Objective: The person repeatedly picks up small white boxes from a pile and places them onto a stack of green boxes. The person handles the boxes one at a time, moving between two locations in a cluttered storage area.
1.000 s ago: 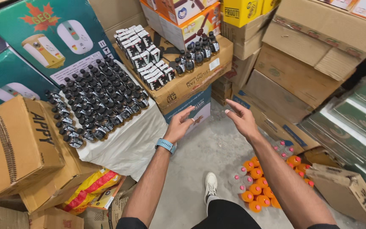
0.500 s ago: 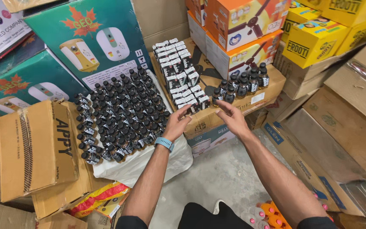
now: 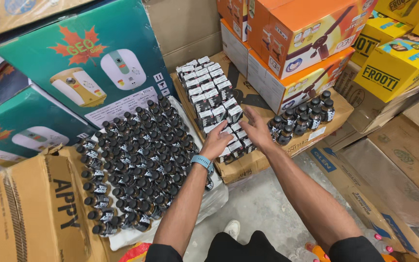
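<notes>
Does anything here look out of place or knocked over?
Mostly tidy. A few loose bottles with orange and pink caps lie on the grey concrete floor by the person's knee, apart from the rows of small dark bottles standing upright.

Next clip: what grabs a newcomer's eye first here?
The mass of small dark bottles packed on a white sheet left of centre, then the block of small black-and-white cartons on a flattened cardboard box. Both hands, the left hand and right hand, rest at that block's near end.
</notes>
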